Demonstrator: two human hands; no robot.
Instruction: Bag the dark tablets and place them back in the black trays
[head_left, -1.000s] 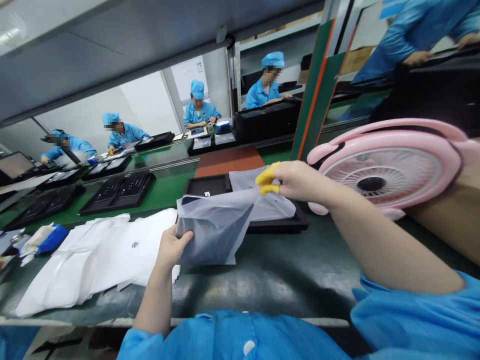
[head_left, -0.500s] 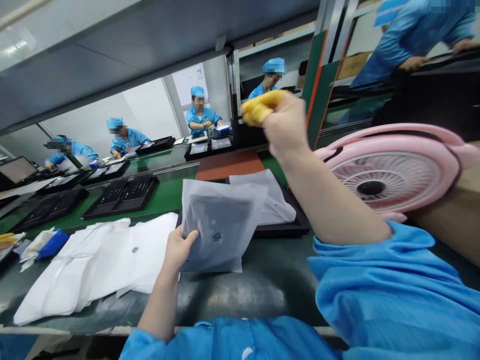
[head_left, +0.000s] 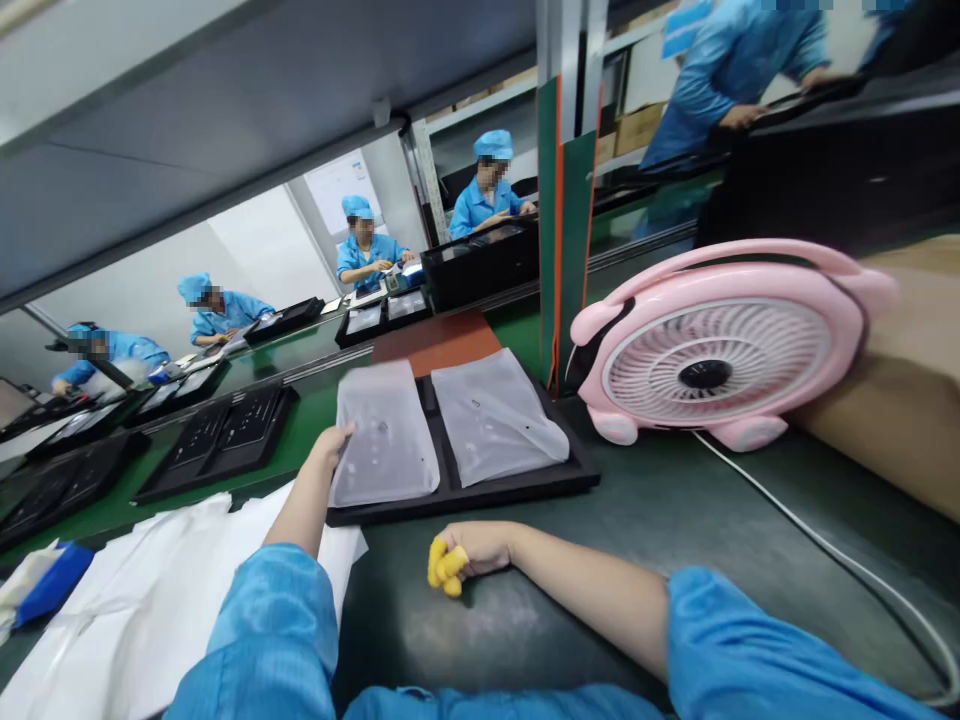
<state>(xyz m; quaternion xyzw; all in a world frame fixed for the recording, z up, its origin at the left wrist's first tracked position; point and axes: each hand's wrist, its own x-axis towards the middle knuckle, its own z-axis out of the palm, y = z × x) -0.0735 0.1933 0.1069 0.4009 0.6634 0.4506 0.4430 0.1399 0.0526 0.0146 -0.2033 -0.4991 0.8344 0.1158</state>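
A black tray lies on the dark bench in front of me with two bagged flat items side by side in it. My left hand is at the left edge of the left bag, fingers closed on that edge. The right bag lies untouched. My right hand rests on the bench just in front of the tray, curled into a fist, with yellow finger cots on its fingertips and nothing visible in it.
A pink fan stands right of the tray, its white cable trailing across the bench. A cardboard box sits behind it. Loose white bags pile at left. Black trays ride the green conveyor; several people in blue work beyond.
My left hand has laid the bag it held upright down into the tray's left half. My right hand has dropped from high in the air to the bench as a fist.
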